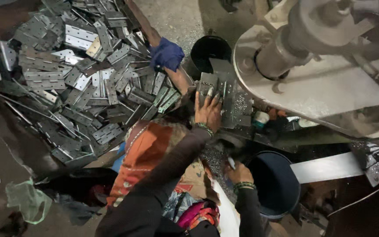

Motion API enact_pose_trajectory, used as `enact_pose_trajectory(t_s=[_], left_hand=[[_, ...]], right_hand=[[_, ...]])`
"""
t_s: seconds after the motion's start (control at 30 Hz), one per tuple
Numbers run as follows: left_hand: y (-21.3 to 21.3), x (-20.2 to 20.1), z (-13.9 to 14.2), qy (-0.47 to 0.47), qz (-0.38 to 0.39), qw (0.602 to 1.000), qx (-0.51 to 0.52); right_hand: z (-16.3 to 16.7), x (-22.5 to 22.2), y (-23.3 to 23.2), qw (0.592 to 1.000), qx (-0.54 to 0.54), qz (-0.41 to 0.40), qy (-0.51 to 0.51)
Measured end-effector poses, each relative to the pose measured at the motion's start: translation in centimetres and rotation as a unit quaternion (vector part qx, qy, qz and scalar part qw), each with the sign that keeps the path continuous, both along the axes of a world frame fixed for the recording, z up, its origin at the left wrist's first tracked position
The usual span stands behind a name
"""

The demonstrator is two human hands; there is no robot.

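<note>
head | my left hand [208, 112] lay flat, fingers spread, pinning a grey metal plate [219, 98] on the press bed, probably steadying it | right hand [238, 172] low beside blue bucket [273, 184], grip unclear | hinge pile [80, 74] well left

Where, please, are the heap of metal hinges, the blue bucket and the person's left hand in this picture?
heap of metal hinges [80, 74], head view, on the middle of the pile.
blue bucket [273, 184], head view, on its dark inner wall.
left hand [208, 110], head view, on the back of the hand, which rests on a flat metal plate.
</note>
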State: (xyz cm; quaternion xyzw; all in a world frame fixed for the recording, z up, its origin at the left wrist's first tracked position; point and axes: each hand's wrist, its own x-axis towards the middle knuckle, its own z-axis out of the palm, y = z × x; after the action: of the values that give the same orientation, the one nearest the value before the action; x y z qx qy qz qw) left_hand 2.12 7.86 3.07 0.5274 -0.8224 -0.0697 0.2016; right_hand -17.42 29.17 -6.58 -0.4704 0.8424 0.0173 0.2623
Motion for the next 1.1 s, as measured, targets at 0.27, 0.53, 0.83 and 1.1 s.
enact_pose_trajectory(t_s=[0.27,0.53,0.83,1.1], left_hand=[[0.1,-0.4,0.2,0.014,0.0,0.999,-0.031],[0.4,0.3,-0.6,0.061,-0.011,0.997,-0.047],[-2.4,-1.2,-0.2,0.032,0.025,0.992,-0.119],[-1.4,1.0,0.2,-0.042,-0.084,0.995,0.039]], right_hand=[[-4.9,1.9,1.7,0.998,-0.011,-0.041,0.056],[-4.2,-0.4,0.2,0.999,0.019,-0.015,0.025],[-5.5,2.3,1.4,0.997,-0.008,-0.065,0.034],[-4.7,0.4,0.5,0.998,0.036,-0.044,-0.002]])
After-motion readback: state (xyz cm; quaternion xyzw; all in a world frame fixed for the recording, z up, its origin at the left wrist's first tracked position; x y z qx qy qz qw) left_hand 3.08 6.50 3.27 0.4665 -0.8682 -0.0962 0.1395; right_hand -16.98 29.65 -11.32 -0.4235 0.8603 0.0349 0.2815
